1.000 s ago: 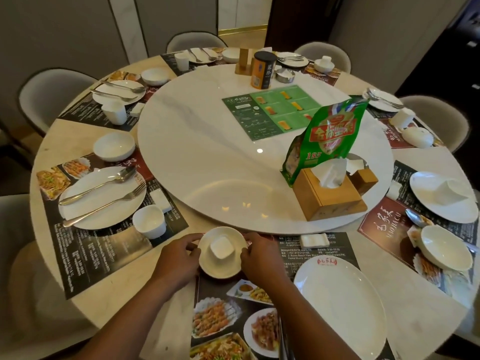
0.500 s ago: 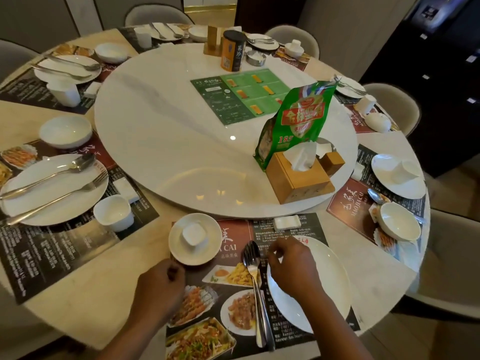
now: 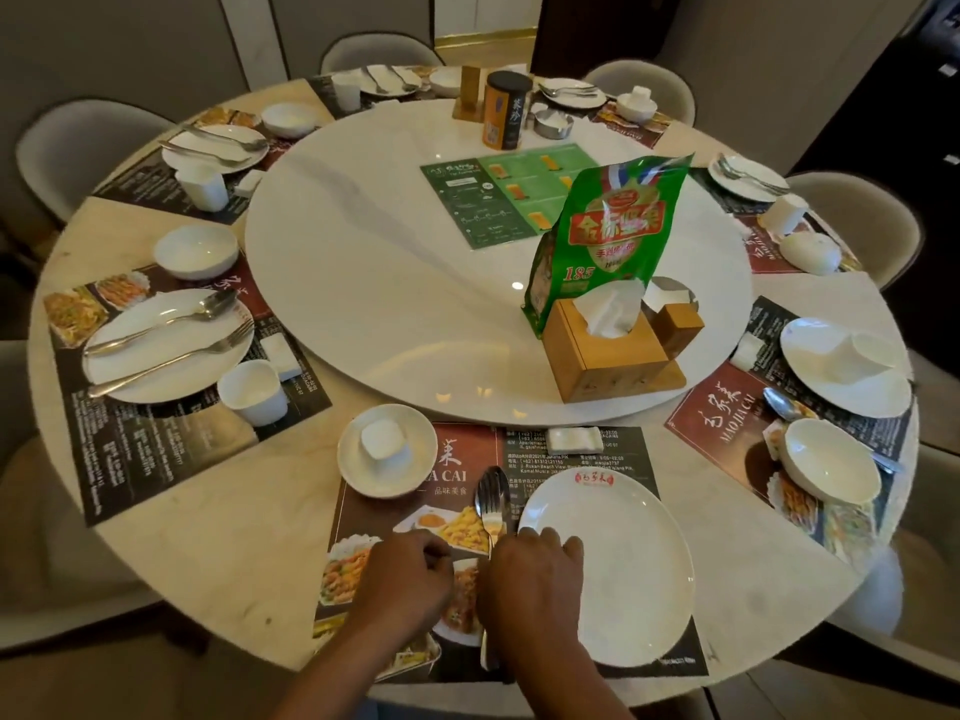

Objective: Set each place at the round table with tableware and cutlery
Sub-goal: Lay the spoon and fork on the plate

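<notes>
Near place, status: spoon and fork [image 3: 493, 498] lie stacked on the placemat [image 3: 571, 462], heads pointing at the turntable [image 3: 389, 283], just beside the left rim of the plate [image 3: 628, 574]; handle ends stick out below the wrist.

Right hand [image 3: 535, 584] sits over the middle of the handles, knuckles up, fingers curled down at the plate rim; cannot tell if it pinches the handles or just rests on them, contact is hidden under the hand. Left hand [image 3: 405, 579] is just beside it on the placemat, fingers curled in toward the cutlery; nothing visible in it, grip cannot be told either.

Bowl [image 3: 387, 478] sits at the upper left of the placemat with the cup [image 3: 382, 439] upside down inside it.

My read: step in hand is splitting the 2 pieces and laying them on the plate. Reference is the set place to the left, where both lie side by side across its plate [image 3: 130, 356]. To do it well:
- take the handles, not the heads; 1 piece per hand
- lift clear of the rim before crossing; don't drag, plate will likely slide on the paper
- lay parallel, heads the same way

Cup and bowl look not yet separated; likely next.
</notes>
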A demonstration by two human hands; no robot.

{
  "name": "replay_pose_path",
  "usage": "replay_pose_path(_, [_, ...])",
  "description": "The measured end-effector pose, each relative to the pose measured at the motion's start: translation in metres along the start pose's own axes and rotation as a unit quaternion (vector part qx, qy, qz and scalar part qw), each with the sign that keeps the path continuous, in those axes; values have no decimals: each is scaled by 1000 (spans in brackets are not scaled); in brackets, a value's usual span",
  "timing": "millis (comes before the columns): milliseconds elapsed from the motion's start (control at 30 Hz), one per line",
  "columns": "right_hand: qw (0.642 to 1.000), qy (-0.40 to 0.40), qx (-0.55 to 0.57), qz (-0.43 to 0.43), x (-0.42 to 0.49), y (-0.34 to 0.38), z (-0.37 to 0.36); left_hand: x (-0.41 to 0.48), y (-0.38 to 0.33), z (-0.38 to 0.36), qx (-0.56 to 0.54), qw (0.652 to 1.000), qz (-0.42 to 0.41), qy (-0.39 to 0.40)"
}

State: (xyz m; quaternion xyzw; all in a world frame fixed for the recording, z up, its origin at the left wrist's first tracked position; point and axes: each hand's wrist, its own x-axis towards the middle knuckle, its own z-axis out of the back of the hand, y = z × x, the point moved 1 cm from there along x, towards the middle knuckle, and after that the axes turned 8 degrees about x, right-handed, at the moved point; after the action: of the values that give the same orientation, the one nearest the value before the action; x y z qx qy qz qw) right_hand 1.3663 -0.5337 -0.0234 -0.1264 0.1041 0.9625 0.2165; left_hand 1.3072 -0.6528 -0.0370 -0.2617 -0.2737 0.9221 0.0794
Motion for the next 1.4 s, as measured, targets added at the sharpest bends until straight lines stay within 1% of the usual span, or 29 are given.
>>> replay_pose_path(100, [1000, 11, 17, 11, 2, 0, -2, -4, -12, -5, -13, 1000, 25, -12])
replay_pose_path(233, [998, 6, 50, 23, 2, 3, -6, -9, -21, -7, -74, 994, 72, -20])
replay_pose_path(333, [997, 18, 67, 35, -1, 5, -9, -15, -21, -7, -113, 989, 90, -18])
replay_pose_path(400, [995, 34, 74, 53, -5, 9, -11, -22, -18, -4, -106, 990, 94, -26])
replay_pose_path(433, [994, 31, 77, 65, -7, 13, -13, -24, -13, -2, -98, 990, 95, -36])
replay_pose_path(500, [992, 50, 85, 84, -11, 23, -16, -29, 0, 4, -71, 990, 107, -63])
replay_pose_path(600, [988, 51, 14, 148, -18, 46, -27, -34, 29, 16, -46, 987, 132, -76])
replay_pose_path(667, [984, 56, 10, 169, -23, 63, -33, -37, 48, 27, -49, 988, 122, -74])
replay_pose_path(833, [982, 90, -9, 164, -27, 96, -37, -33, 77, 48, -35, 991, 110, -74])
replay_pose_path(1000, [987, 81, 12, 136, -24, 101, -36, -24, 85, 56, -24, 994, 90, -52])
replay_pose_path(1067, [989, 77, 43, 116, -26, 92, -32, -22, 84, 56, 3, 996, 78, -48])
replay_pose_path(1100, [991, 61, 67, 96, -26, 83, -27, -22, 84, 55, 14, 996, 72, -48])
replay_pose_path(1167, [993, 2, 114, 44, -24, 50, -13, -22, 78, 53, 23, 997, 57, -51])
replay_pose_path(1233, [988, -62, 138, -20, -19, 1, -3, -20, 68, 48, 12, 998, 37, -46])
replay_pose_path(1300, [975, -143, 145, -83, -15, -56, 7, -20, 50, 40, -13, 999, 0, -32])
replay_pose_path(1333, [969, -171, 141, -112, -13, -82, 11, -19, 38, 34, -22, 999, -20, -25])
replay_pose_path(1367, [966, -173, 131, -142, -12, -106, 14, -17, 27, 27, -26, 999, -37, -20])
replay_pose_path(1400, [966, -153, 121, -168, -11, -127, 18, -15, 15, 19, -31, 998, -52, -15])
